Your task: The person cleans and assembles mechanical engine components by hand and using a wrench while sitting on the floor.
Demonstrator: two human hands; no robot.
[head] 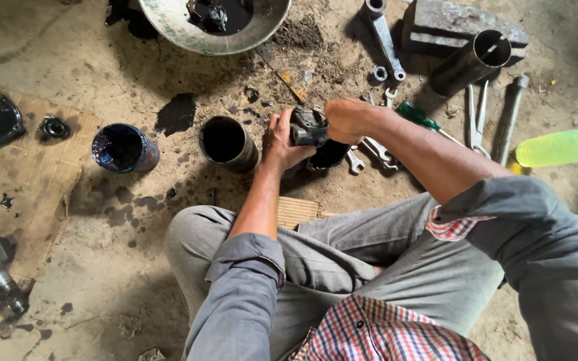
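I sit on a dirt floor with my knees drawn up. My left hand (281,142) and my right hand (347,119) both grip a small dark metal part (308,127), held between them just above a black oily cup-shaped piece (329,155) on the ground. The left hand holds the part from the left side, the right hand closes over its top right. A dark metal cylinder (227,142) stands open-topped right beside my left hand.
A blue-black can (125,148) stands left of the cylinder. A metal basin (215,25) with oily parts is at the top. Wrenches (371,150), a green-handled screwdriver (417,116), a steel tube (469,62) and a green bottle (562,146) lie right. Greasy parts rest on cardboard (31,177) left.
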